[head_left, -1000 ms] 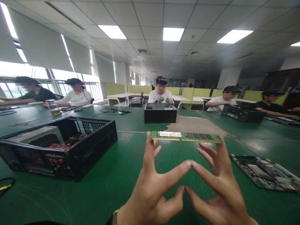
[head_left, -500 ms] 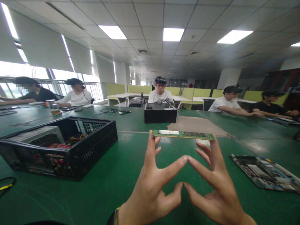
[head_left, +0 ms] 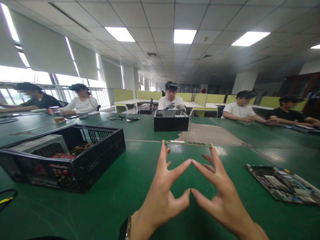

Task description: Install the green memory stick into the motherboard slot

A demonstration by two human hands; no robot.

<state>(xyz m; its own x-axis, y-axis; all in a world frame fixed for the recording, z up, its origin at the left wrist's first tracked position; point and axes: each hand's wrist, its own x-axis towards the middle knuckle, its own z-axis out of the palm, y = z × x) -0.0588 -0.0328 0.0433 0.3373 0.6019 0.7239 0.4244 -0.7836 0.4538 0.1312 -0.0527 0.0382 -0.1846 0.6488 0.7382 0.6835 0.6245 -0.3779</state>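
A green RAM stick with a white label hangs level above the table, seen nearly edge-on. Its left end rests against a raised fingertip of my left hand, its right end against a raised fingertip of my right hand. The stick is pinched between the two hands. Below it, my index fingertips touch each other, and so do my thumb tips. The other fingers are spread. A dark watch band is on my left wrist.
An open black computer case stands at left on the green table. A motherboard lies at right. Across the table, a gloved person sits behind another case. Brown cardboard lies beside it. More people sit at both sides.
Both hands and the RAM stick have moved away from me and slightly left. The stick has tipped from showing its chip face to nearly edge-on. At right, a person in white has shifted their arms.
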